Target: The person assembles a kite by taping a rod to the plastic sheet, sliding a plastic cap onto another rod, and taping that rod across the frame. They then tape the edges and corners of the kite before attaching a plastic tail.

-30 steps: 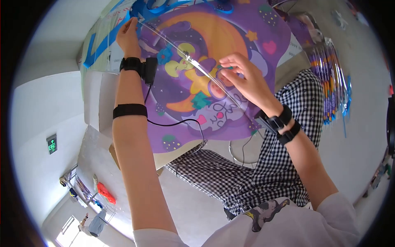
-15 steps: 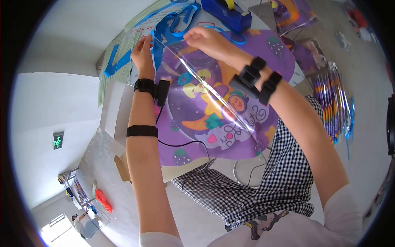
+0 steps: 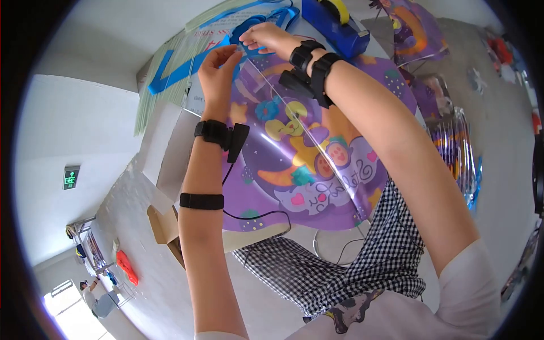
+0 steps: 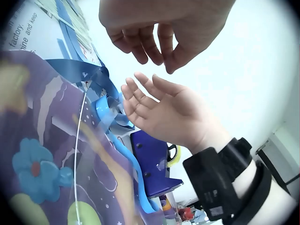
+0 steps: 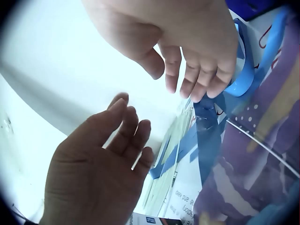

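Both of my hands hover near the top left corner of a purple printed sheet (image 3: pixel 249 164) with a cartoon animal on a moon. A thin white rod (image 4: pixel 77 154) runs diagonally across it. My left hand (image 3: pixel 217 71) has its fingers loosely bent, the thumb close to the index fingertip, and nothing shows between them. Just above and to its right, my right hand (image 3: pixel 266 37) has relaxed fingers and holds nothing visible. In the right wrist view a dark blue ribbon (image 5: pixel 208 131) lies behind the right fingertips, close to the rod's end.
A blue tape dispenser (image 3: pixel 348 39) stands at the back. Loops of blue ribbon (image 4: pixel 105 105) and pale thin sticks (image 3: pixel 141 110) lie to the left of it. Wrapped purple packages (image 3: pixel 453 141) are at the right. An open cardboard box (image 3: pixel 164 226) sits at lower left.
My right hand has swung from over the sheet's middle up beside my left hand. The left hand has shifted away from the rod's end and ribbon it was at. The view has also shifted.
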{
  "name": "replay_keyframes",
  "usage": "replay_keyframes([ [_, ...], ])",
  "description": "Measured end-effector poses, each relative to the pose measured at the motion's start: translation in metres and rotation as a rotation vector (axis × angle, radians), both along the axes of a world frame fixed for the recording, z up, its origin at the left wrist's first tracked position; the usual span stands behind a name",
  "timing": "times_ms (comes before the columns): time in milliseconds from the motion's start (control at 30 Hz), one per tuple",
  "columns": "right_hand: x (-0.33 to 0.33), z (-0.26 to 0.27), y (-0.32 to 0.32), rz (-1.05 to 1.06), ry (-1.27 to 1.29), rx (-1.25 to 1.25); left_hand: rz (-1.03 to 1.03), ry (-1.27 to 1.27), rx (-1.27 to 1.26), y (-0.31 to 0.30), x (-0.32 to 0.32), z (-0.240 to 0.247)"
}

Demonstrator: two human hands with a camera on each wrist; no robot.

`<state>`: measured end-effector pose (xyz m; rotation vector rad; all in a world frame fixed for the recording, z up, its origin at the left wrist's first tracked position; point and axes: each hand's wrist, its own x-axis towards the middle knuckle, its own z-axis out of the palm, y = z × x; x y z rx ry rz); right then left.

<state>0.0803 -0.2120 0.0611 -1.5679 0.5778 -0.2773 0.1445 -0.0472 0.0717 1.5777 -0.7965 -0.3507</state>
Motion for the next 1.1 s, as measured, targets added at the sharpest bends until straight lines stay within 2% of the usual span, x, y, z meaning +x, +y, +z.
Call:
replay_keyframes([
  [67, -0.011, -0.001, -0.001, 0.033, 0.003, -0.015, -0.007, -0.028, -0.008, 0.002, -0.005, 0.009],
  [167, -0.046, 0.007, 0.007, 0.157, -0.170, -0.085, -0.052, -0.073, -0.039, 0.009, -0.009, 0.021],
  [267, -0.077, 0.029, 0.034, 0.102, -0.307, 0.038, -0.121, -0.074, -0.109, 0.014, -0.019, 0.039],
  [300, -0.075, 0.036, 0.026, 0.277, -0.385, 0.073, -0.187, -0.114, -0.037, 0.019, -0.017, 0.042],
  [433, -0.068, 0.037, 0.030, 0.337, -0.503, -0.204, -0.202, -0.132, -0.049, 0.023, -0.024, 0.045],
  [533, -0.078, 0.043, 0.032, 0.295, -0.406, -0.099, -0.227, -0.191, -0.065, 0.028, -0.034, 0.053],
  [600, -0.085, 0.046, 0.033, 0.273, -0.393, -0.225, -0.257, 0.053, -0.030, 0.030, -0.048, 0.061],
  [667, -0.091, 0.046, 0.032, 0.277, -0.421, -0.261, -0.208, -0.079, 0.037, 0.040, -0.060, 0.066],
  [733, -0.096, 0.044, 0.031, 0.308, -0.491, -0.203, -0.074, -0.586, 0.142, 0.054, -0.065, 0.066],
  [833, -0.108, 0.050, 0.032, 0.315, -0.412, -0.246, 0.189, -0.274, 0.022, 0.071, -0.096, 0.053],
  [933, -0.121, 0.060, 0.037, 0.371, -0.452, -0.170, 0.179, -0.401, 0.433, 0.102, -0.110, 0.013],
  [1033, -0.132, 0.064, 0.040, 0.427, -0.441, -0.239, -0.077, -0.640, 0.375, 0.103, -0.141, -0.032],
  [1100, -0.144, 0.068, 0.043, 0.449, -0.424, -0.268, -0.170, -0.605, 0.351, 0.092, -0.144, -0.041],
])
